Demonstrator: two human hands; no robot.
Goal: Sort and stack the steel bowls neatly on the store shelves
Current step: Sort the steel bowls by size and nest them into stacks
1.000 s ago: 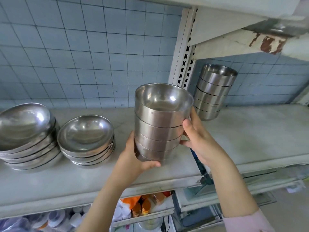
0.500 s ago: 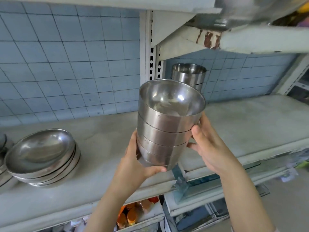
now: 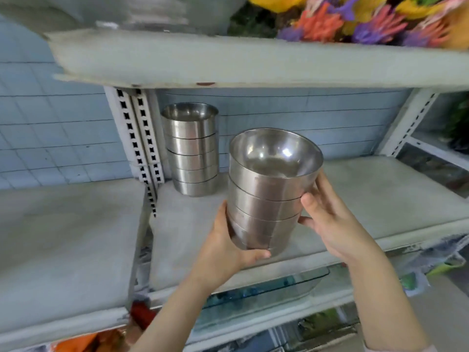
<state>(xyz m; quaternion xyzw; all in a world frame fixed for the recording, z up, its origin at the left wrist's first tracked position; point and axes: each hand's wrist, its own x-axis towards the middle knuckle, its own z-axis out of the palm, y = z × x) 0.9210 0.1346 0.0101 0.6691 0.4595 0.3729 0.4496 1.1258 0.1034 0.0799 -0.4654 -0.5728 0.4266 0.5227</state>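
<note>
A nested stack of several straight-sided steel bowls [image 3: 269, 196] hangs tilted above the front of the right shelf board [image 3: 396, 199]. My left hand [image 3: 223, 250] grips its base from the left and below, thumb curled under the bottom bowl. My right hand [image 3: 330, 222] holds the stack's right side with thumb and fingers wrapped round it. A second stack of the same kind of steel bowls [image 3: 193, 151] stands upright at the back left of that shelf, against the tiled wall, behind and left of the held stack.
A perforated white upright [image 3: 139, 138] divides the left shelf board [image 3: 63, 232] from the right one. An upper shelf [image 3: 253, 62] overhangs close above, carrying colourful plastic items [image 3: 355, 19]. Lower shelves with packaged goods [image 3: 253, 295] lie below.
The view has swung right and up; the shallow bowl stacks on the left shelf have left the frame. Both hands have carried the held stack to the right, over the right shelf.
</note>
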